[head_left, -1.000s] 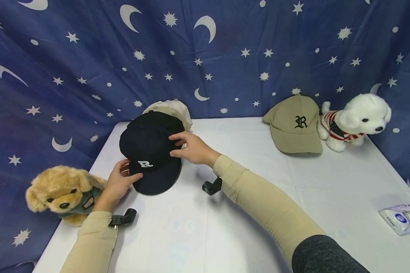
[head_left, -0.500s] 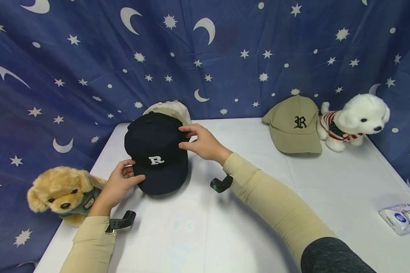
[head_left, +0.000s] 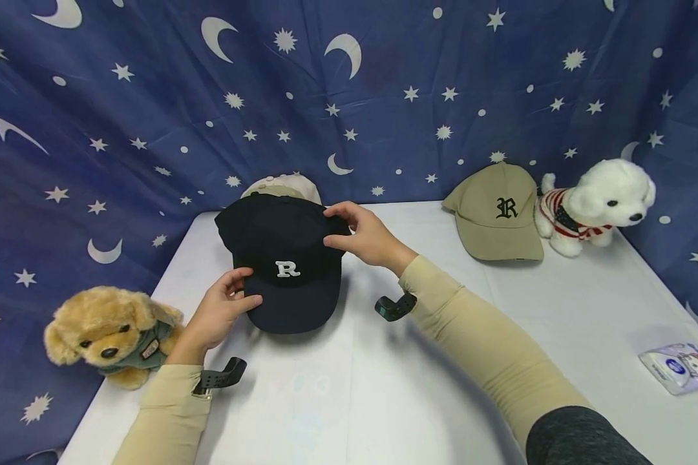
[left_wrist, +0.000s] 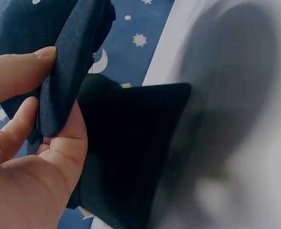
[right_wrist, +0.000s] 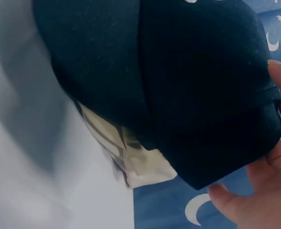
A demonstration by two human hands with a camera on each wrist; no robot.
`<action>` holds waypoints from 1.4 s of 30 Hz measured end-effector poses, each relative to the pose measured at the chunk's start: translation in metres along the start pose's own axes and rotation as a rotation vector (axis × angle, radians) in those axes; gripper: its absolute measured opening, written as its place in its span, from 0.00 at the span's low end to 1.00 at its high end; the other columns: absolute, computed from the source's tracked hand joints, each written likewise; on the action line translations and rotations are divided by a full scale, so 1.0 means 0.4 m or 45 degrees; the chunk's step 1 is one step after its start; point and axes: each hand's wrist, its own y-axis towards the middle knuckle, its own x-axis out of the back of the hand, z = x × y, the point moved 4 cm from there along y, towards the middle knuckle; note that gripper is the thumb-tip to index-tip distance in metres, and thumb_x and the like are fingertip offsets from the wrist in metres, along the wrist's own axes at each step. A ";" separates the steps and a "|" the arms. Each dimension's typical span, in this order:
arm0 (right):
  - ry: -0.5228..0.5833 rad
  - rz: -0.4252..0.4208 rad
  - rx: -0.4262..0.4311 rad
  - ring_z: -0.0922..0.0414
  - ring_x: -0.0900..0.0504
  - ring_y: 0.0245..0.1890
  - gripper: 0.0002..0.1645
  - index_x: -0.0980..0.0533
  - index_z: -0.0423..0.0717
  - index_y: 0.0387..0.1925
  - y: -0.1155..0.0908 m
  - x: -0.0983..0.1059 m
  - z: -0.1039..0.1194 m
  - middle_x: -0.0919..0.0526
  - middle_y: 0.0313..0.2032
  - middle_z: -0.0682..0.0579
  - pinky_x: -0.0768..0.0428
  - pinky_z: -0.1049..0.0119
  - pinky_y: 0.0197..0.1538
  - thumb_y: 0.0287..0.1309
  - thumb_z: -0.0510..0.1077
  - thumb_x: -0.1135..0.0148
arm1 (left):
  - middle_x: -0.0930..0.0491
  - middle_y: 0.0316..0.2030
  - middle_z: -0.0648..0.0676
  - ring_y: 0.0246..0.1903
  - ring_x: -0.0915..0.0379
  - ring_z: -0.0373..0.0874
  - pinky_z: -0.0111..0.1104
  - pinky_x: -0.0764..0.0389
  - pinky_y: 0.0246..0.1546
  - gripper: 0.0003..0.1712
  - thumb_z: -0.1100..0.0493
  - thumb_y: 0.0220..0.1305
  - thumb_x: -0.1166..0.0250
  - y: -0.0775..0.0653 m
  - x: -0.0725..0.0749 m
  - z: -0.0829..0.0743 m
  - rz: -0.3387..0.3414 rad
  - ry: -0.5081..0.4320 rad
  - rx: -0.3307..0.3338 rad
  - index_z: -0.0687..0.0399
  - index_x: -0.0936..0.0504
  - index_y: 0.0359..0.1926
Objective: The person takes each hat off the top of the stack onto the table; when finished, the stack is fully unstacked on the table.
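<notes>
A navy baseball cap (head_left: 287, 242) with a white letter R on its front is between my two hands at the left of the table. My left hand (head_left: 223, 310) pinches the side of its brim, thumb on top and fingers beneath, as the left wrist view shows. On the other side, my right hand (head_left: 369, 236) grips the edge of the crown. Behind the navy cap, pale and beige caps (head_left: 287, 184) peek out at the back. Another dark shape (left_wrist: 130, 143) lies below the held brim in the left wrist view. Beige cloth (right_wrist: 147, 167) shows under the cap in the right wrist view.
A tan plush dog (head_left: 107, 329) sits at the left edge of the white table (head_left: 442, 336). At the back right are a khaki cap (head_left: 497, 213) and a white plush dog (head_left: 602, 200) in a striped top. A tissue pack (head_left: 680, 367) lies at the right edge.
Both hands have moved right with the navy cap, away from the pale caps behind it. The cap's front has turned to face more squarely forward.
</notes>
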 end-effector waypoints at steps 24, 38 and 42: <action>0.033 -0.032 -0.039 0.52 0.21 0.48 0.22 0.21 0.39 0.53 -0.057 0.103 0.016 0.21 0.52 0.46 0.20 0.60 0.51 0.55 0.35 0.30 | 0.31 0.52 0.64 0.44 0.25 0.40 0.26 0.21 0.44 0.36 0.76 0.60 0.35 0.040 -0.156 -0.007 0.145 -0.068 -0.023 0.70 0.38 0.68; 0.083 -0.259 0.082 0.51 0.21 0.49 0.24 0.25 0.34 0.55 -0.072 0.149 0.014 0.24 0.55 0.42 0.21 0.63 0.50 0.55 0.29 0.33 | 0.27 0.49 0.64 0.41 0.23 0.42 0.26 0.21 0.43 0.36 0.77 0.59 0.36 0.049 -0.198 -0.015 0.198 -0.146 -0.105 0.71 0.37 0.68; 0.090 -0.281 0.092 0.50 0.22 0.50 0.24 0.25 0.34 0.55 -0.076 0.153 0.015 0.24 0.55 0.41 0.20 0.63 0.50 0.55 0.28 0.33 | 0.28 0.50 0.64 0.41 0.23 0.41 0.27 0.20 0.44 0.37 0.77 0.59 0.36 0.051 -0.211 -0.011 0.237 -0.176 -0.084 0.71 0.39 0.68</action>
